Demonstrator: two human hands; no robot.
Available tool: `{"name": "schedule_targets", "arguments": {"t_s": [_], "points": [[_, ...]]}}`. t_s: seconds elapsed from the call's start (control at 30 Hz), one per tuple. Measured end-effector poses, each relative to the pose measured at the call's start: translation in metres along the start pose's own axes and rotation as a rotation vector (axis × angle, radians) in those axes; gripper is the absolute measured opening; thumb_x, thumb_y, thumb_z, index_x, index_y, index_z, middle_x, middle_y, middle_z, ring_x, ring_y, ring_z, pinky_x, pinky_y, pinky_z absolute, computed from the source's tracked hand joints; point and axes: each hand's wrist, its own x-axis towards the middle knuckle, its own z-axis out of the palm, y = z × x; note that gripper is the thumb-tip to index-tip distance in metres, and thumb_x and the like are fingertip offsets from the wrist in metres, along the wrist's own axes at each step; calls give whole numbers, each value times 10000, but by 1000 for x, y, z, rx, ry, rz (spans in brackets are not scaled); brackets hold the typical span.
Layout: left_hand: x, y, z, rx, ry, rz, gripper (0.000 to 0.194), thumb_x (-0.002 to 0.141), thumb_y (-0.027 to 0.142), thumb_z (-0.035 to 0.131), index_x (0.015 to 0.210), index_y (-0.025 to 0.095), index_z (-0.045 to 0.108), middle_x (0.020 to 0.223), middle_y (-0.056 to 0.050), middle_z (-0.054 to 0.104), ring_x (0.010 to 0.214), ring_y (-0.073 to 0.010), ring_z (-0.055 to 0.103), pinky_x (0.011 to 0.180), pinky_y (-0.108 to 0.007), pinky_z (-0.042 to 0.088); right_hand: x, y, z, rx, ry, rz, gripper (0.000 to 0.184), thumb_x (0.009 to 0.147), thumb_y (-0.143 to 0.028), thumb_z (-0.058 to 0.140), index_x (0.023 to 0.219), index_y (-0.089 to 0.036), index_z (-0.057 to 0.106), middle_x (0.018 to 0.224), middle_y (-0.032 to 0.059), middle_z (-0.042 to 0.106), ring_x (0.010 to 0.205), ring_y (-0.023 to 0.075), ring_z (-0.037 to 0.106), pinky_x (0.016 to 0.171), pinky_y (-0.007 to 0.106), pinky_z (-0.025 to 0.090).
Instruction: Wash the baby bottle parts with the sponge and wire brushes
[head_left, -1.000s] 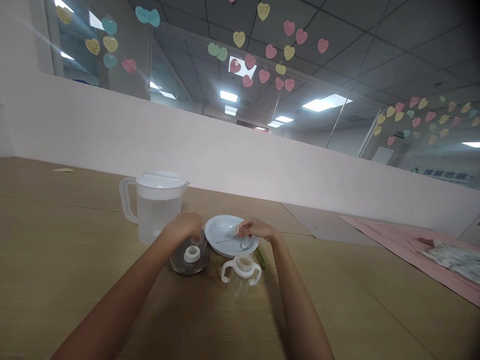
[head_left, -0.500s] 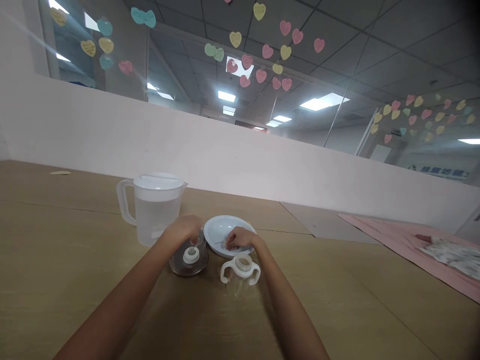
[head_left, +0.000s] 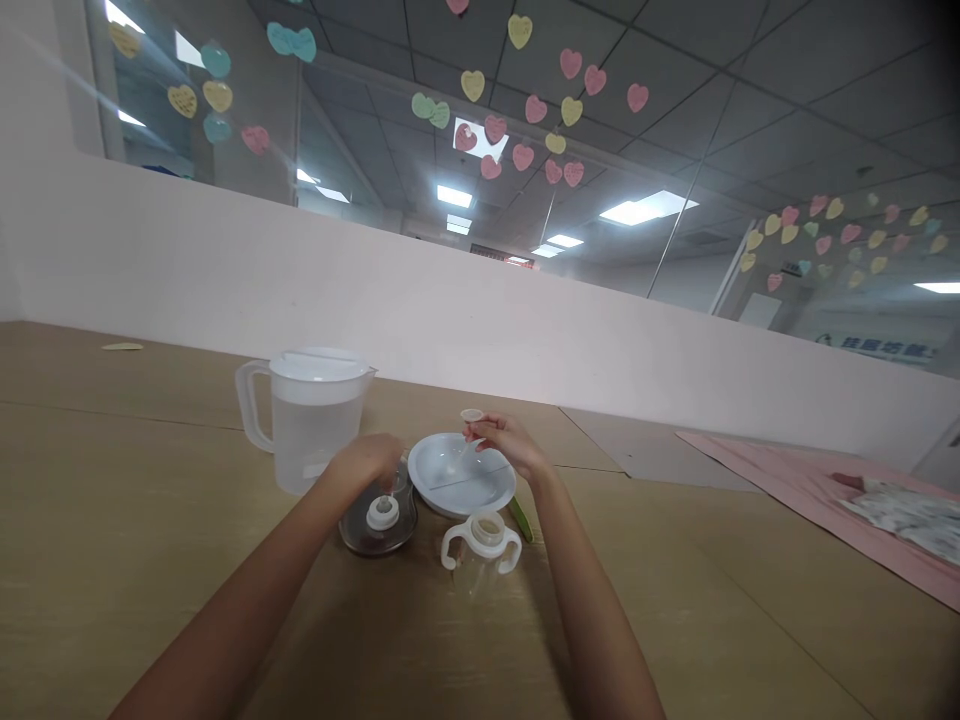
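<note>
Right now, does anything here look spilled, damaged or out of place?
No spill or damage shows. One thing looks stray: a thin, pale, flat scrap lies by itself at the far left of the light-brown tabletop, near the white wall, apart from the white round dish and clear, white-handled bottle near the right hand.

I hold a small translucent piece in my right hand, its round, flat end uppermost, above the pale bowl. My left hand reaches to the dark glossy dish, where a white ring-shaped collar lies flat.
</note>
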Motion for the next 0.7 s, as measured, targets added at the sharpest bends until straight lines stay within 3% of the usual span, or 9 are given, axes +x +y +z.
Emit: {"name": "schedule_targets", "arguments": {"t_s": [0.17, 0.43, 0.7], "points": [[7, -2, 5, 2, -19, -4, 234, 557, 173, 682, 785, 118, 688, 884, -131, 679, 748, -251, 625, 602, -281, 471, -15, -30, -4, 67, -20, -94, 298, 679, -362, 658, 893, -160, 616, 847, 55, 633, 764, 136, 559, 636, 253, 433], [13, -4, 11, -23, -28, -11, 263, 543, 185, 699, 800, 127, 696, 905, -133, 679, 741, -241, 629, 604, -276, 470, -43, -68, -11, -23, -81, -183, 186, 714, -306, 655, 818, -155, 628, 777, 47, 638, 718, 136, 572, 628, 266, 447], [20, -7, 16, -24, -62, -24, 324, 499, 226, 724, 806, 126, 693, 954, -151, 668, 785, -266, 628, 608, -281, 473, -60, -87, -2, -192, -386, -51, 235, 720, -301, 649, 870, -121, 638, 758, 55, 641, 692, 135, 583, 622, 266, 465]]}}
